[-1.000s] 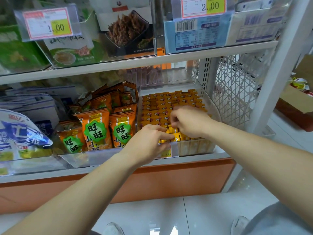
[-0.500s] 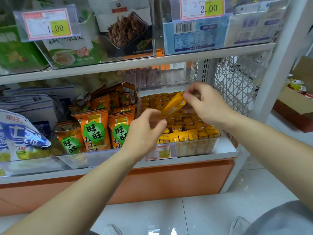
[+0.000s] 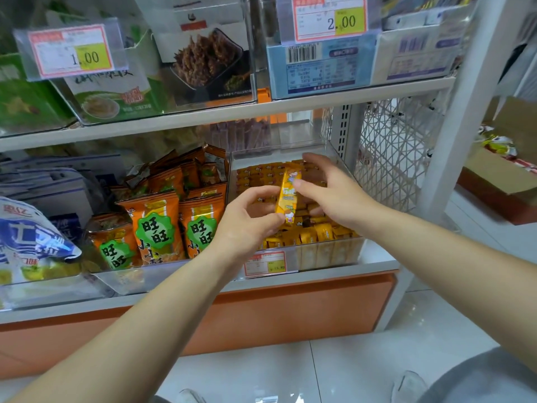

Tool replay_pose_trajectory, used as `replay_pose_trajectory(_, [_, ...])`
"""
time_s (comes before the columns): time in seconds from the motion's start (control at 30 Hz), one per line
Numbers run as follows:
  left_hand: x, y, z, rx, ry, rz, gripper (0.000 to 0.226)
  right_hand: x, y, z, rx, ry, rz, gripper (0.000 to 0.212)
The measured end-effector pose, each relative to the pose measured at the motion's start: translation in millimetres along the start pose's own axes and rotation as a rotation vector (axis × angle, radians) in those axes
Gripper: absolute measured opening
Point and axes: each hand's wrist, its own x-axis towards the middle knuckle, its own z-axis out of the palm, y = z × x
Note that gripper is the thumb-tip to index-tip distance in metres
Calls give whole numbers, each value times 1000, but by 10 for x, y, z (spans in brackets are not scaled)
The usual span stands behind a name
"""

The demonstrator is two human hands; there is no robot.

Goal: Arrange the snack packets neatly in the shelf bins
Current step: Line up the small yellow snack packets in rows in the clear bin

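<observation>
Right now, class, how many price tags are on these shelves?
3: the 1.00 tag upper left, the 2.00 tag upper right, the lower tag on the yellow packets' bin. More may be hidden.

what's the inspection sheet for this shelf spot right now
surface: white shelf, lower tier, holds clear bins.
job's things: yellow packet held nearly upright over the right bin, filled with packet rows; orange bags in the next bin.
clutter: blue-white bag slumped at far left.
hands: left hand and right hand both hold the yellow packet.
cables: nothing seen.
surroundings: mesh side panel, cardboard box, tiled floor.
</observation>
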Motion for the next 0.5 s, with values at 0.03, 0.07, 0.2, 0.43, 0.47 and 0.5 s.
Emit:
replay_pose_trajectory(0.03, [-2,-11,0,55,-12,28,42,10,8,24,22,-38,18,49])
replay_pose_trajectory(0.07, [-5,-26,-1,108,-18,57,42,23,17,43,40,-55,8,45])
replay_pose_trajectory(0.2, [4,-88,-94,666,75,208,41,63,58,21,-36,78,-88,36])
replay_pose_trajectory(0.43, [-119,-148,-201,1384,-164,352,39,-41,121,-111,-404,64,-194,33])
replay_pose_trajectory(0.47, [-125,-157,-210,1405,-173,370,40,-54,89,-137,-441,52,-230,32])
replay_pose_trajectory(0.5, [-130,-161,-222,1427,-178,389,41,-64,62,-152,-453,36,-261,32])
